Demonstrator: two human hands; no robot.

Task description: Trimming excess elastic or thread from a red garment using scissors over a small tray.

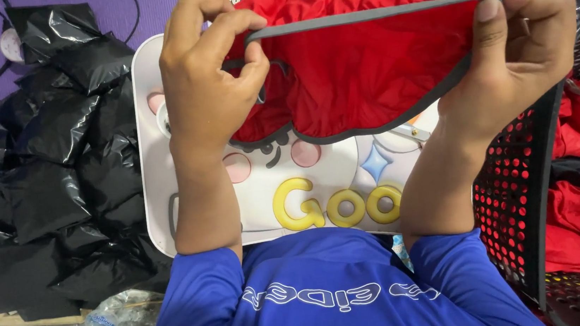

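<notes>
the left hand and the right hand hold up a red fabric garment with a grey elastic band, stretching the band wide between them over a white lap table printed with cartoon shapes and yellow letters. each hand is curled shut, pinching the band between thumb and fingers; the fingertips behind the cloth are hidden. the garment's top runs out of view. the table is mostly covered by arms and cloth. a pile of black plastic bags lies left; a black perforated plastic basket holding red cloth stands right, partly cut off.
</notes>
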